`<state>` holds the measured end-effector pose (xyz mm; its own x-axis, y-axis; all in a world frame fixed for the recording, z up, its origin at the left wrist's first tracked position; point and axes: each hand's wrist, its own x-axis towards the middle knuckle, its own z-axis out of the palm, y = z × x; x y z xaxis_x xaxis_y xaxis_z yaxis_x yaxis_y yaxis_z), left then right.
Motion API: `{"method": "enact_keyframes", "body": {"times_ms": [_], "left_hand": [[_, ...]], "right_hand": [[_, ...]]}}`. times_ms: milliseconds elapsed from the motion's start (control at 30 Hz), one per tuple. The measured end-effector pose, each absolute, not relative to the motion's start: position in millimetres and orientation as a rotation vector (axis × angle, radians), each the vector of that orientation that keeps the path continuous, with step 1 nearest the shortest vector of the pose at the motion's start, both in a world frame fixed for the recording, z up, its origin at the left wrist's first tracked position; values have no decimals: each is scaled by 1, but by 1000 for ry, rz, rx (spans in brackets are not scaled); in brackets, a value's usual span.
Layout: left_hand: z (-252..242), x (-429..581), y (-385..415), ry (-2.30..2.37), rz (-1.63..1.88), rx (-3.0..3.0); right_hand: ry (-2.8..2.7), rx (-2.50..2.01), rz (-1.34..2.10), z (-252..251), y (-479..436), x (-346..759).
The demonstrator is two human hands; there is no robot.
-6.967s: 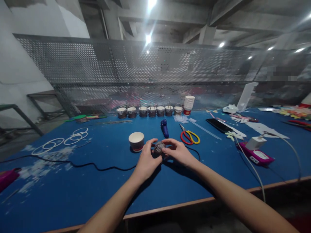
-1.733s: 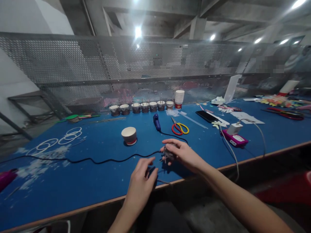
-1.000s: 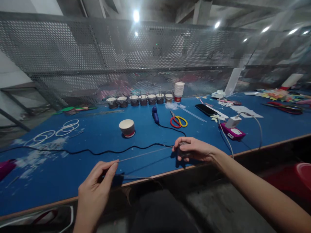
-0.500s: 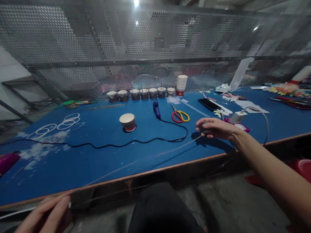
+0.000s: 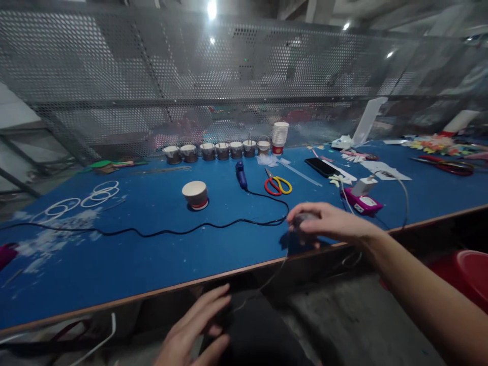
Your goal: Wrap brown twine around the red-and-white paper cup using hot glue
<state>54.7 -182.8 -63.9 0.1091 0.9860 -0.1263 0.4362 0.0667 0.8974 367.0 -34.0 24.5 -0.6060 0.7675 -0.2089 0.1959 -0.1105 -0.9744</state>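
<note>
My right hand (image 5: 316,223) is closed round a small dark ball of thread (image 5: 303,219) above the table's front edge. A thin thread (image 5: 272,277) hangs from it in a slack curve down to my lap. Near that thread's lower end, my left hand (image 5: 198,325) has its fingers spread, with nothing seen between them. A grey-wrapped paper cup (image 5: 195,195) stands on the blue table. Behind it lie a blue glue gun (image 5: 241,176) with a black cord and scissors (image 5: 278,185) with red and yellow handles.
Several wrapped cups (image 5: 208,151) line the back beside a cup stack (image 5: 280,137). A phone (image 5: 325,167) and a magenta box (image 5: 364,202) with a plug lie right. White rings (image 5: 101,194) lie left. A red stool (image 5: 470,277) stands at lower right.
My left hand has moved right and its fingers have opened. My right hand has come left and down with the ball. The thread, stretched before, now hangs slack.
</note>
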Motion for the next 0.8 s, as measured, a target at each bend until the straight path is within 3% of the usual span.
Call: {"method": "enact_keyframes", "body": {"times_ms": [100,200,333,500,667,800], "left_hand": [[-51,115,-154,1336,1066,1227],[-51,154,-131,1046,1073,994],[-56,161,-113,1040,892,929],[-46,144,-95,1185,1003,1006],[-29,132,-75,1404,1158,1419],[-24,126,-61,1511,1116,1680]], "right_hand": [[-2055,-963,1743,27,-61,334],[-2170,-956,1640,26,-71,325],[-1994,-1123,1715,21,-56,347],[-1631,-1170,1823,2,-17,387],[-1710,-1582,1126,-11,28,414],[-1787,-1693,853,-15,63,417]]}}
